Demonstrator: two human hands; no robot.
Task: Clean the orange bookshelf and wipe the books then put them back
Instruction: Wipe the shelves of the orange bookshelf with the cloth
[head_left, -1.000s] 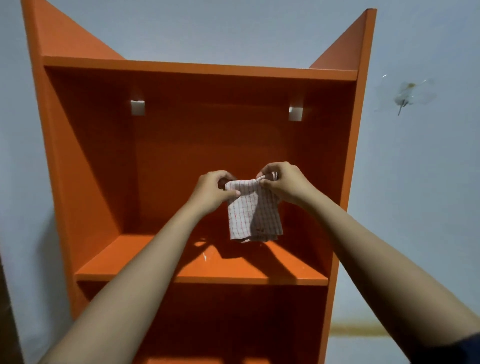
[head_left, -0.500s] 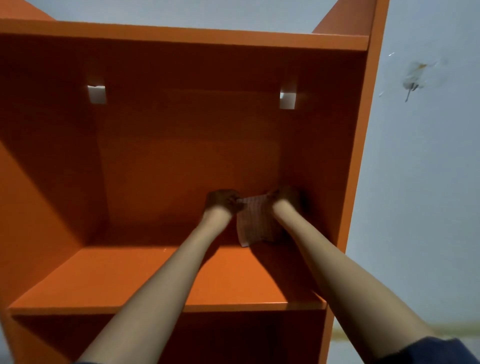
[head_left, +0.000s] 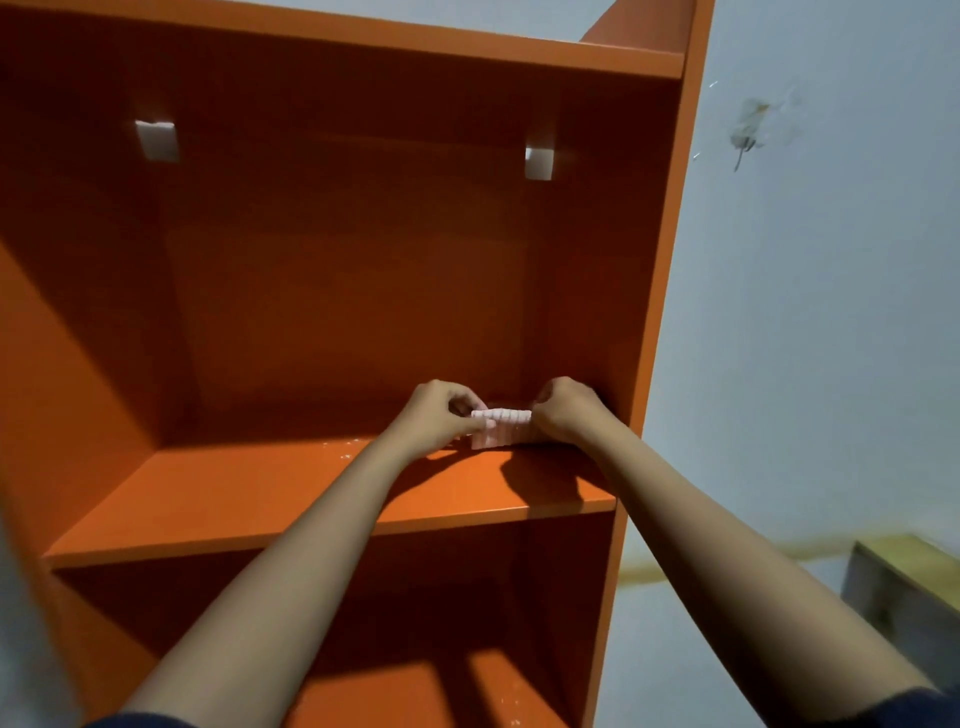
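Note:
The orange bookshelf (head_left: 332, 291) fills most of the view, and no books show on it. A small white checked cloth (head_left: 501, 428) lies bunched on the middle shelf board (head_left: 270, 499), near the back right corner. My left hand (head_left: 441, 415) pinches the cloth's left end. My right hand (head_left: 566, 413) pinches its right end, close to the right side panel. Both forearms reach in over the shelf's front edge. Small white specks lie on the board left of the cloth.
Two white brackets (head_left: 156, 140) (head_left: 538, 163) sit high on the back panel. A lower shelf compartment (head_left: 415, 613) opens below. A pale wall with a hook (head_left: 748, 135) stands to the right, and a low wooden piece of furniture (head_left: 904, 587) is at the lower right.
Both hands have carried the cloth from hanging in the air down and back onto the middle shelf board, where it now lies bunched low. The view has moved closer to the shelf.

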